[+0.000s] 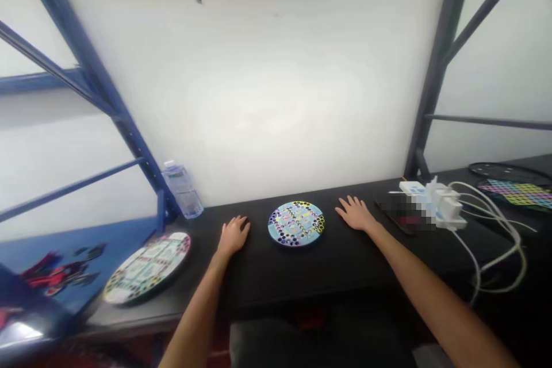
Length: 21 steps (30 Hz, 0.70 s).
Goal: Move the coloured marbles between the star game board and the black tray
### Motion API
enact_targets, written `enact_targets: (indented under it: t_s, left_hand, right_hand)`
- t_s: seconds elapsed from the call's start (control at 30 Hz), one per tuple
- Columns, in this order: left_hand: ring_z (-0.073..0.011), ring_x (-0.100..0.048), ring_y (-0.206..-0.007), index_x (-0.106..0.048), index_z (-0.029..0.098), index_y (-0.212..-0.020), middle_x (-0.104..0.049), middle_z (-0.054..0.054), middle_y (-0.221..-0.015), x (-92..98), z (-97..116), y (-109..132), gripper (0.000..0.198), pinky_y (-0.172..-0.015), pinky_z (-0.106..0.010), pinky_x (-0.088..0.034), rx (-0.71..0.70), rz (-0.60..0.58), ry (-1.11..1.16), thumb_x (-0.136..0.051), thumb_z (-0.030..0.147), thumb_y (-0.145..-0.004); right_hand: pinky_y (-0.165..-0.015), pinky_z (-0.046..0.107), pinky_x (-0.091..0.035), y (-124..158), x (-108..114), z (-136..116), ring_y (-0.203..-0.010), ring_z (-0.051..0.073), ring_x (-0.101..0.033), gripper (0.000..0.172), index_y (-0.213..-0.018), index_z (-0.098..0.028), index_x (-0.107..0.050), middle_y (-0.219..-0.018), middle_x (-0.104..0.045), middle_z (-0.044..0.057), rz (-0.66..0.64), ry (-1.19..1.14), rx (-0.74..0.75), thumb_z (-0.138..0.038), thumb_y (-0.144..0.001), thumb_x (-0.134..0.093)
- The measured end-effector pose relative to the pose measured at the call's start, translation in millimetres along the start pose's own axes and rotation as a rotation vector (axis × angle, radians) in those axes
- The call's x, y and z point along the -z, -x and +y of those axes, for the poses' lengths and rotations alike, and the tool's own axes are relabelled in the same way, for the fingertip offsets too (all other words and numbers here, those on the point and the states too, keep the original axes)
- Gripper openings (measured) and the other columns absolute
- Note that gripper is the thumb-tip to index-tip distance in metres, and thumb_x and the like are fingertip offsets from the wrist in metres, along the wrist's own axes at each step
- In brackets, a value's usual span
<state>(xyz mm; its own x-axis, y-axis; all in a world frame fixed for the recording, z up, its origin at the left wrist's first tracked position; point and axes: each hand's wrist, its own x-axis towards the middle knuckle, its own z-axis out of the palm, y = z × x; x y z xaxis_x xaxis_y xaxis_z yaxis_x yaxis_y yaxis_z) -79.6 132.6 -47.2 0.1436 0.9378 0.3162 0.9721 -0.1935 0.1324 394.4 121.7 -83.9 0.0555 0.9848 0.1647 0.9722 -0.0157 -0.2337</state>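
A round, light-blue game board (pixel 296 224) with coloured rings and tracks lies flat on the black tabletop (pixel 297 276), between my hands. To its left, my left hand (pixel 233 236) rests palm down, thumb apart from the fingers, touching only the table. My right hand (pixel 356 214) lies flat on the other side with its fingers spread and holds nothing. Both hands are apart from the board. A larger round board (pixel 149 267) with a similar print lies further left, near the table's edge.
A clear plastic bottle (pixel 183 191) stands by the blue rack post (pixel 129 132). On the right are a white power strip (pixel 440 207) with looping cables (pixel 513 241), a dark, partly blurred flat object (pixel 394 218) and a colourful grid sheet (pixel 520 191). Red items (pixel 56 276) lie far left.
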Motion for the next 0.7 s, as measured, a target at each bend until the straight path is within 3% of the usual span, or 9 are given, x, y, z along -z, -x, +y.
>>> enact_targets:
  t_s: [0.13, 0.23, 0.33, 0.4, 0.53, 0.7]
  left_hand:
    - [-0.0283, -0.034, -0.134, -0.053, 0.021, -0.13, -0.046, -0.013, -0.141, 0.9, -1, 1, 0.049, -0.108, -0.05, -0.023, 0.005, 0.004, 0.012, -0.037, 0.048, -0.092]
    - [-0.0292, -0.034, -0.134, -0.054, 0.02, -0.128, -0.046, -0.014, -0.141, 1.5, 4, -1, 0.048, -0.108, -0.051, -0.022, 0.041, 0.005, 0.029, -0.039, 0.047, -0.091]
    - [-0.0296, -0.038, -0.131, -0.059, 0.02, -0.122, -0.051, -0.013, -0.136, 0.1, 23, -6, 0.045, -0.108, -0.05, -0.022, 0.109, 0.025, 0.089, -0.037, 0.046, -0.093]
    - [-0.0274, -0.042, -0.129, -0.064, 0.022, -0.112, -0.056, -0.011, -0.131, -2.4, 41, -8, 0.046, -0.108, -0.047, -0.023, 0.086, 0.009, 0.167, -0.029, 0.046, -0.095]
    - [-0.0286, -0.035, -0.134, -0.06, 0.026, -0.122, -0.051, -0.009, -0.137, -7.2, 69, -7, 0.048, -0.11, -0.05, -0.018, -0.044, -0.054, 0.256, -0.031, 0.052, -0.093]
    - [-0.0285, -0.032, -0.136, -0.049, 0.029, -0.134, -0.046, -0.006, -0.142, -5.0, 73, 2, 0.049, -0.111, -0.05, -0.016, -0.105, -0.081, 0.289, -0.03, 0.05, -0.094]
  right_hand:
    - [-0.11, 0.05, -0.014, 5, 5, 0, -0.138, 0.034, -0.023, 0.064, -0.142, -0.017, -0.04, -0.149, -0.032, 0.015, 0.071, -0.035, 0.014, -0.055, -0.092, -0.033]
    - [-0.109, 0.042, -0.023, 10, 11, -9, -0.131, 0.029, -0.037, 0.05, -0.129, -0.015, -0.055, -0.138, -0.048, 0.014, 0.151, -0.148, 0.085, -0.044, -0.092, -0.039]
    - [-0.102, 0.034, -0.037, 16, 15, -37, -0.116, 0.022, -0.053, 0.042, -0.12, -0.018, -0.062, -0.123, -0.061, 0.009, 0.188, -0.381, 0.135, -0.04, -0.092, -0.04]
    - [-0.098, 0.033, -0.041, 20, 14, -65, -0.111, 0.02, -0.057, 0.041, -0.121, -0.019, -0.06, -0.121, -0.062, 0.007, 0.223, -0.512, 0.183, -0.039, -0.093, -0.038]
    - [-0.101, 0.037, -0.038, 33, 14, -109, -0.117, 0.023, -0.051, 0.041, -0.121, -0.019, -0.061, -0.126, -0.059, 0.008, 0.194, -0.484, 0.347, -0.041, -0.088, -0.049]
    - [-0.111, 0.049, -0.021, 64, 32, -127, -0.133, 0.029, -0.034, 0.049, -0.126, -0.016, -0.058, -0.138, -0.048, 0.013, 0.217, -0.337, 0.485, -0.045, -0.088, -0.05]
